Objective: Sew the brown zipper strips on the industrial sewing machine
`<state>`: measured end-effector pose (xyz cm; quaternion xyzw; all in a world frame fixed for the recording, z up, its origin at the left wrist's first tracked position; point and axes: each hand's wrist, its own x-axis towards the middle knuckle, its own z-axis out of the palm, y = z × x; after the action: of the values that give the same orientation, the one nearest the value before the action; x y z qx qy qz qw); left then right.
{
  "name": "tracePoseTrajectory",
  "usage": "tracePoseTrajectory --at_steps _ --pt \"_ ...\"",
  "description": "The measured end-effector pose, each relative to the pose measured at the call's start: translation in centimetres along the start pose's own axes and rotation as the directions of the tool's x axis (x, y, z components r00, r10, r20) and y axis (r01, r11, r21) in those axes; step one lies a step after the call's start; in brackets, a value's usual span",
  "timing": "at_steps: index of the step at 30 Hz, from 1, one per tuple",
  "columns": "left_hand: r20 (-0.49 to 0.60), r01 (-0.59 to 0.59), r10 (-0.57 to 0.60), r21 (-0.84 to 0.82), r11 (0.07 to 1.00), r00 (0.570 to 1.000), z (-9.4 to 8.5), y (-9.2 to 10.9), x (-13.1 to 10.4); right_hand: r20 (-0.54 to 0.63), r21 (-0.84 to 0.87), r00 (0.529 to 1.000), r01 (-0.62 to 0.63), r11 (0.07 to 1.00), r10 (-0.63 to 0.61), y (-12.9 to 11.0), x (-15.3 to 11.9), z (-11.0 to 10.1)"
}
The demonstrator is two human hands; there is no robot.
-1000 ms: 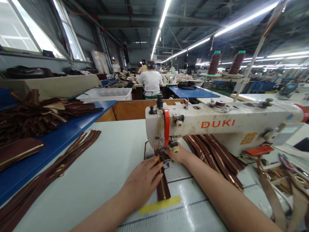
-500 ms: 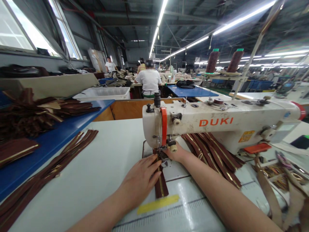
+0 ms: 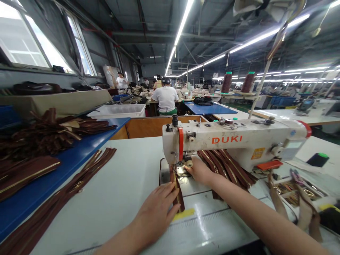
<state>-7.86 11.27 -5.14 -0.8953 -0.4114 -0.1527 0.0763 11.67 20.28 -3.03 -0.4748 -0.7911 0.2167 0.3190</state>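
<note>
My left hand (image 3: 157, 203) lies on the table left of the needle, fingers stretched out, their tips on a brown zipper strip (image 3: 180, 199) with gold teeth. That strip runs lengthwise under the needle area of a white sewing machine (image 3: 202, 138). Right of the needle, my right hand (image 3: 199, 171) is closed, with its fingertips at a small shiny metal plate (image 3: 182, 171) by the presser foot; whatever they pinch is too small to make out. More brown zipper strips (image 3: 231, 166) lie beneath the machine arm, behind my right forearm.
Long zipper strips (image 3: 77, 184) lie along the table's left side. A blue table (image 3: 106, 136) holds piled brown pieces. On the right stand a hardware tray (image 3: 300, 191) and a black thread cone (image 3: 318, 159). A person in a white shirt (image 3: 165, 98) sits ahead.
My left hand has slid back from the needle toward me along the strip. My right hand has drawn slightly back from the presser foot, baring the metal plate. The view has shifted somewhat.
</note>
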Motion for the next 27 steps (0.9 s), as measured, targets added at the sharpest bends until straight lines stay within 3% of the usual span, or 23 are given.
tracePoseTrajectory --at_steps 2,5,9,17,27 --pt "-0.036 -0.049 0.049 -0.003 0.999 0.998 -0.3 0.5 -0.5 -0.034 -0.071 0.999 0.039 0.997 -0.041 -0.7 -2.9 0.1" --pt "-0.088 -0.141 0.142 0.02 0.99 0.986 -0.6 1.0 -1.1 0.038 -0.216 0.979 0.205 0.954 -0.202 -1.8 -7.2 0.8" --pt "-0.118 -0.198 0.202 0.044 0.979 0.972 -0.8 1.3 -1.5 0.082 -0.257 0.98 0.195 0.947 -0.18 -2.7 -10.5 1.8" --pt "-0.163 -0.241 0.244 0.039 0.97 0.956 -1.4 1.2 -1.9 0.044 -0.166 0.99 0.138 0.977 -0.132 -3.9 -11.5 2.2" --pt "-0.101 -0.269 0.27 0.022 0.963 0.958 -1.0 0.8 -2.4 0.045 -0.182 0.979 0.203 0.962 -0.198 -3.9 -11.8 2.5"
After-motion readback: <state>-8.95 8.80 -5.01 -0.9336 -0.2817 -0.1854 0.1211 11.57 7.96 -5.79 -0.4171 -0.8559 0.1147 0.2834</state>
